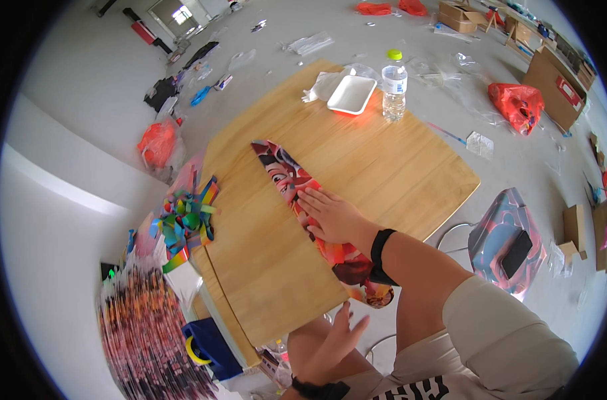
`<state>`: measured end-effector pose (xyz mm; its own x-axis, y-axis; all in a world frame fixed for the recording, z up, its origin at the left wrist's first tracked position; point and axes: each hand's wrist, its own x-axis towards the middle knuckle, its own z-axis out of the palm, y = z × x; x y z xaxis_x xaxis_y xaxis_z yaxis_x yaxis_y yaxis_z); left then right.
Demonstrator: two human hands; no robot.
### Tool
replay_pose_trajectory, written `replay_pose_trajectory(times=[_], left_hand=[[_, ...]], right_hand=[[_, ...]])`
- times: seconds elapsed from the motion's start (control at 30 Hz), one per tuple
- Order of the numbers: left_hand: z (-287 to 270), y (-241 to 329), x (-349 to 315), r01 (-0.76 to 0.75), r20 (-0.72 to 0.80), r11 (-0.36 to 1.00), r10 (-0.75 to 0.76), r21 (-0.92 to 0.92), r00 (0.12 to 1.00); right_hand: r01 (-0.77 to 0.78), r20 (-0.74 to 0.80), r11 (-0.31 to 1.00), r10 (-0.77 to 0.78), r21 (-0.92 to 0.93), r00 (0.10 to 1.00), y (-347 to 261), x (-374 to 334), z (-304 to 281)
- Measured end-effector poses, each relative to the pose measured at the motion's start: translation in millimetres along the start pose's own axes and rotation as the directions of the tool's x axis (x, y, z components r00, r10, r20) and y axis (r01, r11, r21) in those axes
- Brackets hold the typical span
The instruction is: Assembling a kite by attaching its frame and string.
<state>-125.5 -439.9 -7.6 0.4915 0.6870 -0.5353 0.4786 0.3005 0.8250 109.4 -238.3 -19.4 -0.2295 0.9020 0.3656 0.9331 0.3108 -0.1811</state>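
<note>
A long folded sheet (292, 179), red and dark with a printed cartoon picture, lies slantwise across the wooden table (250, 280). Its near end hangs at the table's front edge. My right hand (333, 215) rests flat on the middle of it, fingers stretched out and palm down. Below the table's edge, close to the sheet's near end, is my left hand (337, 343), empty with its fingers apart. I cannot tell whether the sheet is film or fabric.
At the table's far side stand a white tray (352, 95) and a water bottle (395, 90). Rainbow ribbons (187, 217) sit on the left, above a tall stack of printed sheets (153, 333). A phone (517, 254) lies on a patterned stool (507, 230) at right.
</note>
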Motion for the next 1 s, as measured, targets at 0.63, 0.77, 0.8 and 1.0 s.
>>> replay_pose_trajectory(times=[0.63, 0.77, 0.8, 1.0], left_hand=[[33.3, 16.6, -5.2, 0.216, 0.053, 0.668, -0.256, -0.712, 0.965], [27.2, 8.9, -28.3, 0.243, 0.121, 0.602, -0.238, -0.761, 0.964], [24.5, 3.8, -30.8, 0.255, 0.141, 0.586, -0.234, -0.769, 0.962], [21.4, -14.4, -40.9, 0.303, 0.191, 0.642, -0.240, -0.705, 0.952]], right_hand=[[-0.013, 0.071, 0.997, 0.019, -0.072, 0.997, -16.5, -9.3, -13.8], [-0.029, 0.024, 0.997, 0.031, -0.066, 0.999, -25.1, -23.5, -13.8], [-0.034, 0.033, 0.997, 0.037, -0.075, 0.999, -27.7, -26.3, -14.5], [-0.045, 0.056, 0.995, 0.050, -0.092, 0.997, -31.0, -27.8, -17.3]])
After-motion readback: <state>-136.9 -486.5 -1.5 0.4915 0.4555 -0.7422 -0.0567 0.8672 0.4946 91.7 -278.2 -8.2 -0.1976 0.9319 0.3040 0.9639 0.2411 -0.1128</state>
